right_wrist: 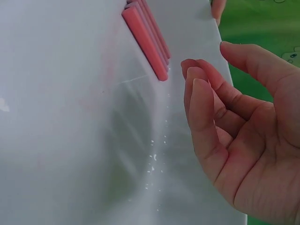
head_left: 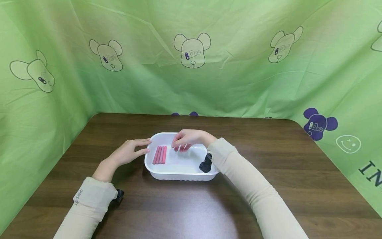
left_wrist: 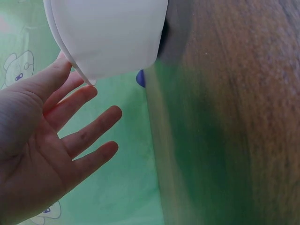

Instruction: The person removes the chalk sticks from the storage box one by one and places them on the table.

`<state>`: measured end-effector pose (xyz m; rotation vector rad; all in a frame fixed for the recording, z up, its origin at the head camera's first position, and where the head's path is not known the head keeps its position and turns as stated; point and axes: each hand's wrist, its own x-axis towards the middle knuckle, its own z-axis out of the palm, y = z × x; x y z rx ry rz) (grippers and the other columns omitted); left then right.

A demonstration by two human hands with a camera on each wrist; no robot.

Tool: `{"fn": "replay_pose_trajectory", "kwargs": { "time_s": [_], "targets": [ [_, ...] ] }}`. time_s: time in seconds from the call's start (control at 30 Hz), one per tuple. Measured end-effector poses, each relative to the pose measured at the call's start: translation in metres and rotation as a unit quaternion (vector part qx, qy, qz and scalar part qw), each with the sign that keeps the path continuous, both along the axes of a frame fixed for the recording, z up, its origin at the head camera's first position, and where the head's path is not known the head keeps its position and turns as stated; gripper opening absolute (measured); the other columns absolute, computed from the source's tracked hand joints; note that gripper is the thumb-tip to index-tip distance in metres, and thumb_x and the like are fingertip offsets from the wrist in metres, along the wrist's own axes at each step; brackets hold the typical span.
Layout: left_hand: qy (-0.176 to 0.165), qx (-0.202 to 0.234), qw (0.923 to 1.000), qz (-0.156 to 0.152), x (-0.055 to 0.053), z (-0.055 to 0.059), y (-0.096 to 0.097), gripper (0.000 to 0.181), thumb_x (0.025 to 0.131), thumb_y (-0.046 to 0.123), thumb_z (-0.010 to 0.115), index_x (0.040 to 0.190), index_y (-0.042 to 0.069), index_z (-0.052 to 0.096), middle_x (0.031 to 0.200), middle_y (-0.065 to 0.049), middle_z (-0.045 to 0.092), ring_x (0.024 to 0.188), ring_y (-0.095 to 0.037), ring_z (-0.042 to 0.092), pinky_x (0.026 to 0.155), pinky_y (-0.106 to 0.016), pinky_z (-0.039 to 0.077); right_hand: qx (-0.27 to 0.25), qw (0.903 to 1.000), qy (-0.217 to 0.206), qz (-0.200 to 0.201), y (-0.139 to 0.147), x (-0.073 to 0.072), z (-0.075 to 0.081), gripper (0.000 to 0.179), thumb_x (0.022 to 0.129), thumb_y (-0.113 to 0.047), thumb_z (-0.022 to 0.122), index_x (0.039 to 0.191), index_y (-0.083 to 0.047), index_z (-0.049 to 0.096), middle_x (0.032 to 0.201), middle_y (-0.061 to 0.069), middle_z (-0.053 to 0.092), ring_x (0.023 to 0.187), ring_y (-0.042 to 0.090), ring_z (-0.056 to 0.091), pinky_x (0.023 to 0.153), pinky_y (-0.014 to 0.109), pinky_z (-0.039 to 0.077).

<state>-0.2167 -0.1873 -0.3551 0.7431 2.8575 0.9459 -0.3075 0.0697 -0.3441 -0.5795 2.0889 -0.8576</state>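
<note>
A white plastic basin (head_left: pixel 182 176) with rounded corners sits in the middle of the table. Inside, toward its left end, several slim pink sticks (head_left: pixel 159 155), like chalk, lie side by side in a row. My left hand (head_left: pixel 129 152) is at the basin's left rim, thumb and fingertips touching it, the other fingers spread straight in the left wrist view. Over the basin hovers my right hand (head_left: pixel 189 138), just right of the sticks. The right wrist view shows its fingers loosely bent, the thumb apart from them, and nothing between.
The brown wooden table (head_left: pixel 167 209) extends around the basin on all sides. A green cloth (head_left: pixel 143 83) printed with bear faces hangs behind and at the sides. A black wrist camera (head_left: pixel 206 164) on the right sleeve overlaps the basin's right end. Faint pink smears mark the basin floor (right_wrist: pixel 89 93).
</note>
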Motion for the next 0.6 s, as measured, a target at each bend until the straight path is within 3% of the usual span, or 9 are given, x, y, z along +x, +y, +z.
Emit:
{"fn": "replay_pose_trajectory", "kwargs": {
  "time_s": [0.23, 0.6],
  "targets": [
    [0.013, 0.000, 0.9999, -0.004, -0.002, -0.002, -0.001, 0.044, 0.091, 0.022, 0.060, 0.128, 0.000, 0.055, 0.134, -0.019, 0.053, 0.127, -0.037, 0.047, 0.106, -0.051, 0.038, 0.014, 0.9999, 0.002, -0.004, -0.010, -0.003, -0.011, 0.023, 0.090, -0.020, 0.060, 0.104, -0.003, 0.063, 0.084, -0.001, 0.065, 0.067, 0.008, 0.057, 0.065, 0.020, 0.052],
    [0.011, 0.002, 0.9999, -0.003, -0.004, -0.004, -0.001, 0.044, 0.090, 0.020, 0.062, 0.129, 0.000, 0.054, 0.134, -0.019, 0.053, 0.128, -0.036, 0.047, 0.106, -0.051, 0.038, 0.039, 0.9992, -0.001, 0.007, -0.025, 0.002, -0.023, 0.016, 0.090, -0.020, 0.060, 0.083, -0.007, 0.064, 0.070, -0.002, 0.061, 0.058, 0.007, 0.056, 0.057, 0.017, 0.049]
  ]
}}
